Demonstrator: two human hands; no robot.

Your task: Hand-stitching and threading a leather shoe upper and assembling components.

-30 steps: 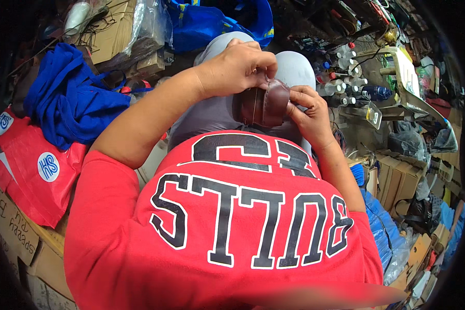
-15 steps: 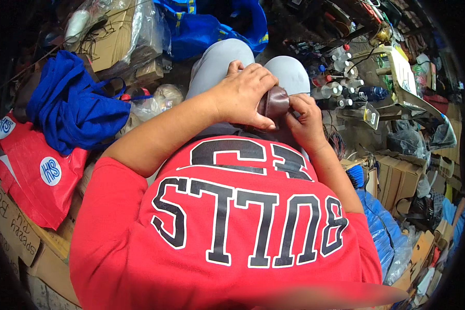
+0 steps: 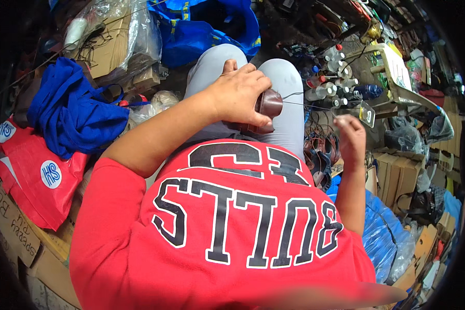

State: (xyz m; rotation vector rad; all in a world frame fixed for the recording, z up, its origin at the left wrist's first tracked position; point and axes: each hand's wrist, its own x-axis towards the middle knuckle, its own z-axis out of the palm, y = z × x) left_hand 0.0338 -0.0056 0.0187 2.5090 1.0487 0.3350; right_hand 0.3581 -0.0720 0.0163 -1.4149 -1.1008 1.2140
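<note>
A dark brown leather shoe [image 3: 270, 103], mostly covered by my fingers, lies over my grey-clad lap. My left hand [image 3: 241, 93] is wrapped around it from the left, thumb on the near side. From its right end a thin dark thread [image 3: 307, 105] runs out to the right, with another short dark strand above it. Out to the right of my knees, my right hand [image 3: 351, 132] is closed in a pinch at the far end of the thread, apart from the shoe. Its fingertips are slightly blurred.
On the left lie a blue cloth bag [image 3: 75, 108] and a red bag [image 3: 41, 175]. Beyond my knees is a large blue bag [image 3: 206, 31]. Several bottles [image 3: 330, 85] and a pale plastic chair [image 3: 398, 77] stand to the right, above cardboard boxes [image 3: 392, 173].
My right hand has moved away from the shoe, to the right and slightly nearer, drawing the thread out. My left hand keeps its hold and has shifted slightly left.
</note>
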